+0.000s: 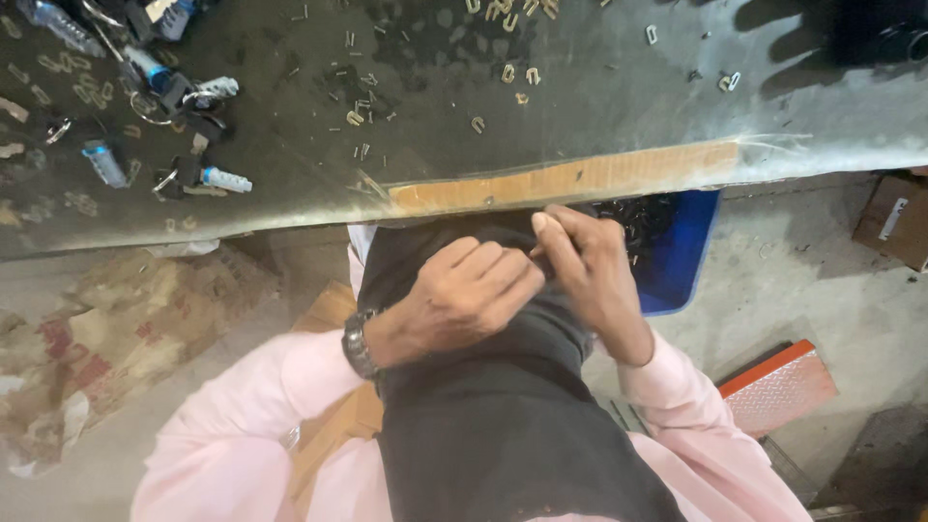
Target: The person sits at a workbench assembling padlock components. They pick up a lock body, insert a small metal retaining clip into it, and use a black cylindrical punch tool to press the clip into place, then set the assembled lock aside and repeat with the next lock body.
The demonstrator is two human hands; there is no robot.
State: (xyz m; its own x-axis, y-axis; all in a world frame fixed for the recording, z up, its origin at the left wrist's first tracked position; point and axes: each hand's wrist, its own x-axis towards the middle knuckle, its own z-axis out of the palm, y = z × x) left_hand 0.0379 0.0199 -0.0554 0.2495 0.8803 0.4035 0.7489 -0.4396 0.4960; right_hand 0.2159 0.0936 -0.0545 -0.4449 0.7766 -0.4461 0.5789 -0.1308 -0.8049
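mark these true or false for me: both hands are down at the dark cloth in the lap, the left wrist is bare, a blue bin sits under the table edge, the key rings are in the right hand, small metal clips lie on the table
1. Both hands are at the dark cloth: true. The left hand and right hand meet on the dark cloth below the table edge.
2. The left wrist is bare: false. It wears a dark watch.
3. A blue bin sits under the table edge: true. The blue bin is partly hidden by the table.
4. The key rings are in the right hand: false. The key rings lie on the table, far left.
5. Small metal clips lie on the table: true. The metal clips are scattered there.
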